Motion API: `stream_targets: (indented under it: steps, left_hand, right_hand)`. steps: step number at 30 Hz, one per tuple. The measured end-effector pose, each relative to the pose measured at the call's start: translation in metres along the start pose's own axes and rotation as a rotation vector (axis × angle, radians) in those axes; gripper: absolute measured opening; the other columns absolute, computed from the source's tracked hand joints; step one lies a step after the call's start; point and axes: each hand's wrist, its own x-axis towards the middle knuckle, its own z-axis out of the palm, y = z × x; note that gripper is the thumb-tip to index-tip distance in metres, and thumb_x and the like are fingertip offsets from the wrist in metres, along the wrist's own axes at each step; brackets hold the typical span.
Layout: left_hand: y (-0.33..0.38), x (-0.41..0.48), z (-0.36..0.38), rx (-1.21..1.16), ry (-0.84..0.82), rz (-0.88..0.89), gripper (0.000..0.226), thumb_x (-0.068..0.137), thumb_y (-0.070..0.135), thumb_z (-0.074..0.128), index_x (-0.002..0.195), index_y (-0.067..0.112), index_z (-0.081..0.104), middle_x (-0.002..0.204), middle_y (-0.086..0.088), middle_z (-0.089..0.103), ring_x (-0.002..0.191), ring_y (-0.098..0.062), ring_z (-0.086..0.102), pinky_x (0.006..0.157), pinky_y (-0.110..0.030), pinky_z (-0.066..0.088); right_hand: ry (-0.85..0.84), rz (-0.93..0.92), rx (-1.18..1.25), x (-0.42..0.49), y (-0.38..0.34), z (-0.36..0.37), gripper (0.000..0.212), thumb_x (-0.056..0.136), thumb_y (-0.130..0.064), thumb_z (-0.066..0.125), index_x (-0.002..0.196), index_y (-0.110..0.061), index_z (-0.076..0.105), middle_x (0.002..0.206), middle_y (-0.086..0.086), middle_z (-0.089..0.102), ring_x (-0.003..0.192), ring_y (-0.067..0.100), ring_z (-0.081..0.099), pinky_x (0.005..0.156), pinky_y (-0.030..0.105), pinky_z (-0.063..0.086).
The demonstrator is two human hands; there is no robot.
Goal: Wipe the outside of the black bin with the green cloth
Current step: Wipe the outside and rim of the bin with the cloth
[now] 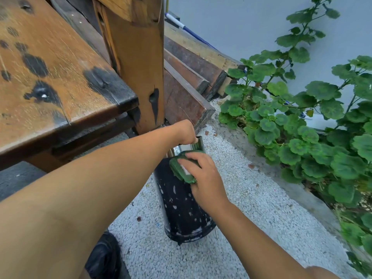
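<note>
The black bin (182, 208) stands on white gravel, its side spotted with pale flecks and its top band shiny metal. My left hand (186, 131) reaches over from the left and grips the bin's upper rim at the far side. My right hand (203, 178) presses the folded green cloth (182, 169) flat against the bin's upper outside wall, just under the metal band. Part of the cloth is hidden under my fingers.
A worn wooden table (56, 77) with a thick leg (141, 77) stands close on the left. Stacked timber planks (191, 77) lie behind the bin. A leafy green plant (302, 137) in a concrete-edged bed fills the right. A dark shoe (104, 256) is at bottom.
</note>
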Motion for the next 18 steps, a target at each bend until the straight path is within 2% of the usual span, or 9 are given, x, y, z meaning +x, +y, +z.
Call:
stream_targets:
  steps: [4, 6, 9, 11, 16, 18]
  left_hand:
    - [-0.001, 0.002, -0.003, 0.027, 0.021, -0.007, 0.013, 0.091, 0.024, 0.060, 0.092, 0.012, 0.062, 0.093, -0.007, 0.061, 0.084, -0.021, 0.055, 0.079, -0.032, 0.048]
    - [0.000, 0.003, -0.003, 0.014, 0.017, -0.015, 0.017, 0.092, 0.023, 0.060, 0.084, 0.009, 0.059, 0.082, -0.007, 0.056, 0.075, -0.023, 0.052, 0.071, -0.032, 0.046]
    - [0.003, 0.005, 0.000, -0.032, 0.002, -0.043, 0.043, 0.095, 0.022, 0.060, 0.061, 0.009, 0.038, 0.060, -0.005, 0.029, 0.052, -0.021, 0.026, 0.053, -0.030, 0.028]
    - [0.002, 0.004, 0.002, -0.065, 0.018, -0.065, 0.049, 0.094, 0.025, 0.063, 0.058, 0.010, 0.034, 0.058, -0.003, 0.024, 0.051, -0.019, 0.022, 0.052, -0.030, 0.025]
    - [-0.005, 0.000, 0.011, -0.226, 0.138, -0.122, 0.053, 0.089, 0.035, 0.070, 0.058, 0.011, 0.034, 0.055, -0.003, 0.028, 0.047, -0.020, 0.027, 0.048, -0.029, 0.028]
    - [-0.007, -0.002, 0.014, -0.249, 0.166, -0.114, 0.055, 0.090, 0.034, 0.069, 0.057, 0.011, 0.032, 0.054, -0.004, 0.026, 0.047, -0.021, 0.026, 0.054, -0.030, 0.034]
  right_hand:
    - [-0.081, 0.028, 0.012, -0.041, 0.008, 0.010, 0.076, 0.061, 0.017, 0.074, 0.129, -0.018, 0.067, 0.133, 0.003, 0.057, 0.127, 0.026, 0.048, 0.103, 0.042, 0.049]
    - [-0.086, 0.073, 0.034, -0.061, 0.013, 0.013, 0.078, 0.060, 0.018, 0.074, 0.128, -0.020, 0.067, 0.132, 0.000, 0.057, 0.125, 0.022, 0.046, 0.101, 0.039, 0.050]
    - [-0.121, 0.096, 0.042, -0.083, 0.017, 0.012, 0.084, 0.054, 0.020, 0.073, 0.127, -0.021, 0.067, 0.129, -0.002, 0.057, 0.123, 0.017, 0.043, 0.098, 0.035, 0.051]
    - [-0.148, 0.101, 0.029, -0.094, 0.018, 0.011, 0.085, 0.051, 0.020, 0.073, 0.126, -0.021, 0.068, 0.127, 0.000, 0.058, 0.121, 0.016, 0.043, 0.094, 0.034, 0.052]
    - [-0.190, 0.117, 0.017, -0.103, 0.014, 0.010, 0.077, 0.058, 0.018, 0.073, 0.125, -0.021, 0.070, 0.124, 0.001, 0.060, 0.118, 0.020, 0.047, 0.093, 0.033, 0.051]
    - [-0.204, 0.103, 0.011, -0.102, 0.013, 0.009, 0.075, 0.060, 0.017, 0.072, 0.125, -0.020, 0.069, 0.124, 0.002, 0.060, 0.118, 0.024, 0.050, 0.094, 0.033, 0.050]
